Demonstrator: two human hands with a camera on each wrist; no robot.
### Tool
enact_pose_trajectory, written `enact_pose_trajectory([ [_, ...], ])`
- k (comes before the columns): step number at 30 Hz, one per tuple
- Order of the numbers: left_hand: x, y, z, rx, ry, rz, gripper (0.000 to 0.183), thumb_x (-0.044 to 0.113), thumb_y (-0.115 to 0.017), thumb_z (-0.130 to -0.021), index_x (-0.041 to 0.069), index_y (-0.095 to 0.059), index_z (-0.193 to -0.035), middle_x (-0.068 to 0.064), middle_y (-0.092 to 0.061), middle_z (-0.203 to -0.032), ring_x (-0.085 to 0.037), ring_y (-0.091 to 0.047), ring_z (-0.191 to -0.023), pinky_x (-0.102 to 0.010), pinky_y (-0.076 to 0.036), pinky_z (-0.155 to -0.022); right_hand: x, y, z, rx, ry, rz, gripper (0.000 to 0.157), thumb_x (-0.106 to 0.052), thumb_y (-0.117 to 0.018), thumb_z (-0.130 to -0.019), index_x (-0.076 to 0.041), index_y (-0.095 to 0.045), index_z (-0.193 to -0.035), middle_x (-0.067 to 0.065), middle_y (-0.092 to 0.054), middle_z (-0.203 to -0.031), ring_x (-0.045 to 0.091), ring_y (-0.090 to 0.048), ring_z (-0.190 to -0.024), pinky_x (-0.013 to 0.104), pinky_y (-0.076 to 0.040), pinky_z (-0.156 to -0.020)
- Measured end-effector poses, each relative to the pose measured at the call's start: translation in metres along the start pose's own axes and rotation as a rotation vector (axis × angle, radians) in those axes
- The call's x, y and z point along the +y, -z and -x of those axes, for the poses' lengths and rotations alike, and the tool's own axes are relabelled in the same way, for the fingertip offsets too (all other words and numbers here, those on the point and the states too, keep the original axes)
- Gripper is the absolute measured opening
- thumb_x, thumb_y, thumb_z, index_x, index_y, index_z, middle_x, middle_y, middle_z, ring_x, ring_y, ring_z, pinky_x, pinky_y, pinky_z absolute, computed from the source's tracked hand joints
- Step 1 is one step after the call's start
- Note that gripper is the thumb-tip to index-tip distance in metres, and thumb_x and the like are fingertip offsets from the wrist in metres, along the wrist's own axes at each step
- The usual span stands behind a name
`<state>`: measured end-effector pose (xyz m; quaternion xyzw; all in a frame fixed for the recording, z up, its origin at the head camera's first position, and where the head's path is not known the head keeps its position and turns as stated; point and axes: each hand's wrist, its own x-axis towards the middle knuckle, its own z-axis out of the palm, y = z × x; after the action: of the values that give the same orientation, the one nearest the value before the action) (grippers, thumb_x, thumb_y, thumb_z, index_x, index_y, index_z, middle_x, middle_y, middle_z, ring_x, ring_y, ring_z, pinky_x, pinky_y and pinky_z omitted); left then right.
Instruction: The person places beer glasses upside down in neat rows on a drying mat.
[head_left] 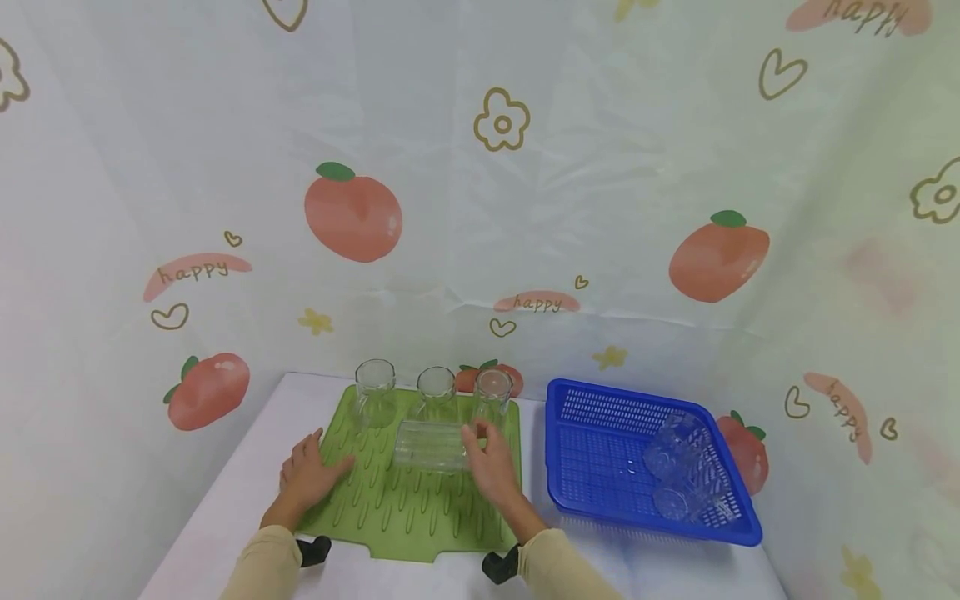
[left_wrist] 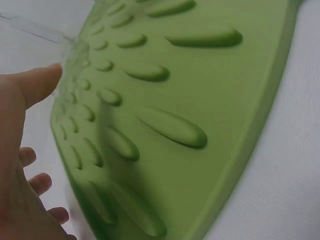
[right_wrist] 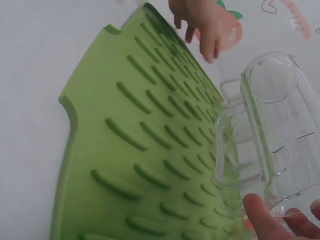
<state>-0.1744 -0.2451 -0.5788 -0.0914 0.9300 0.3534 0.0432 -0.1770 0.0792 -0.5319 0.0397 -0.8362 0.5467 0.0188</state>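
Observation:
My right hand [head_left: 491, 467] holds a clear glass mug [head_left: 431, 446] by its right end, with the mug lying sideways above the green ridged mat [head_left: 405, 508]. Fingertips [right_wrist: 262, 217] touch the glass near one end in the right wrist view, where a squared handle [right_wrist: 219, 150] shows at its side. Three clear glass mugs, at left [head_left: 375, 396], middle [head_left: 435, 396] and right [head_left: 492, 396], stand in a row along the mat's back edge. Over the mat's left edge, my left hand [head_left: 307, 475] has its fingers spread and holds nothing; its thumb [left_wrist: 42, 82] points inward.
To the right of the mat stands a blue plastic basket [head_left: 592, 500] with several clear glasses [head_left: 678, 450] lying in its right side. A white cloth [head_left: 225, 517] covers the table. Behind it hangs a printed curtain [head_left: 450, 208].

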Motion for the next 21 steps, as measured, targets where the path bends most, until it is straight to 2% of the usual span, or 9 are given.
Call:
enact_pose_trajectory([
  [6,0.012,0.011,0.004,0.015,-0.001,0.046,0.092,0.050,-0.057,-0.099,-0.002,-0.011,-0.160,-0.037,-0.012,-0.160,-0.063,-0.013,-0.144,-0.077,-0.017,-0.115,0.004,-0.006,0.000,0.023,-0.001,-0.024,0.052,-0.045,-0.051,-0.106,-0.004,-0.055,-0.138,0.017,-0.062,-0.126,0.025,-0.064,-0.108,0.042,-0.054,-0.089],
  [11,0.027,0.023,0.005,0.049,-0.017,0.075,0.087,0.051,-0.051,-0.103,0.000,-0.012,-0.161,-0.035,-0.013,-0.162,-0.061,-0.012,-0.146,-0.077,-0.020,-0.114,0.006,-0.009,0.000,0.028,-0.010,-0.036,0.052,-0.046,-0.051,-0.105,-0.005,-0.056,-0.137,0.016,-0.063,-0.125,0.021,-0.064,-0.101,0.037,-0.055,-0.083],
  [17,0.044,0.031,0.008,0.147,-0.078,0.139,0.084,0.050,-0.049,-0.104,0.002,-0.013,-0.162,-0.035,-0.016,-0.161,-0.056,-0.013,-0.146,-0.072,-0.020,-0.115,0.007,-0.014,0.000,0.012,-0.040,-0.074,0.055,-0.048,-0.051,-0.105,-0.005,-0.053,-0.140,0.016,-0.062,-0.128,0.016,-0.064,-0.093,0.030,-0.056,-0.075],
  [21,0.054,0.030,0.008,0.246,-0.141,0.187,0.076,0.048,-0.052,-0.104,0.003,-0.024,-0.160,-0.030,-0.031,-0.153,-0.050,-0.024,-0.141,-0.065,-0.029,-0.110,0.007,-0.017,-0.001,0.012,-0.047,-0.101,0.055,-0.046,-0.052,-0.105,-0.004,-0.052,-0.140,0.017,-0.061,-0.128,0.015,-0.065,-0.091,0.028,-0.056,-0.074],
])
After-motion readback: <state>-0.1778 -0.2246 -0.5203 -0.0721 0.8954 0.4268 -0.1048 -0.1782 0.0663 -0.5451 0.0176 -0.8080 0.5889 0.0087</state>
